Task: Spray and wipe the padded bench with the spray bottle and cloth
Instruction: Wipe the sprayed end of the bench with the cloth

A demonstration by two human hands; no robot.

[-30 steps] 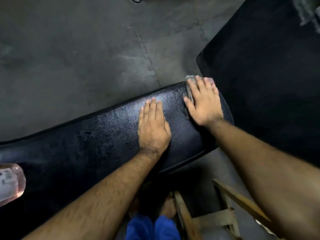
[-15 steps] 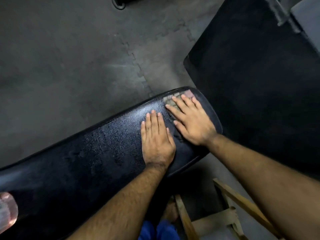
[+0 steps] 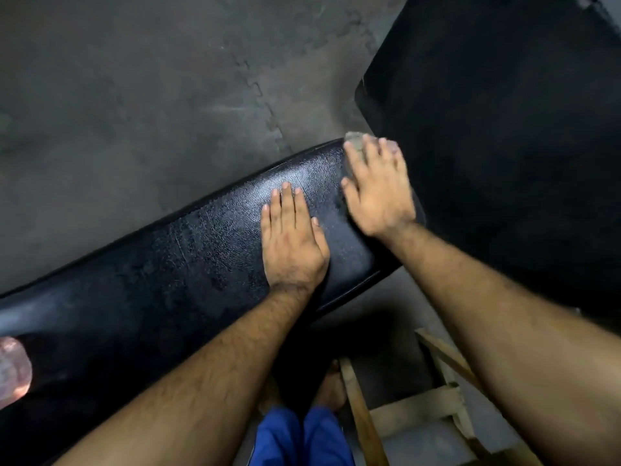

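A long black padded bench (image 3: 161, 274) runs from the lower left to the middle right, its surface glossy with damp patches. My left hand (image 3: 291, 240) lies flat on the pad, fingers together, holding nothing. My right hand (image 3: 378, 190) presses a small grey cloth (image 3: 353, 138) against the bench's far right end; only the cloth's edge shows beyond my fingertips. The spray bottle (image 3: 12, 371), clear and pinkish, lies on the bench at the left frame edge, mostly cut off.
Grey interlocking floor mats (image 3: 134, 95) lie beyond the bench. A large black padded surface (image 3: 504, 146) stands to the right, close to the bench end. A wooden frame (image 3: 420, 408) sits on the floor at lower right, beside my blue trouser legs (image 3: 302, 438).
My right hand has slid the cloth from the pad's middle back out to the far end corner. My left hand has stayed flat in place.
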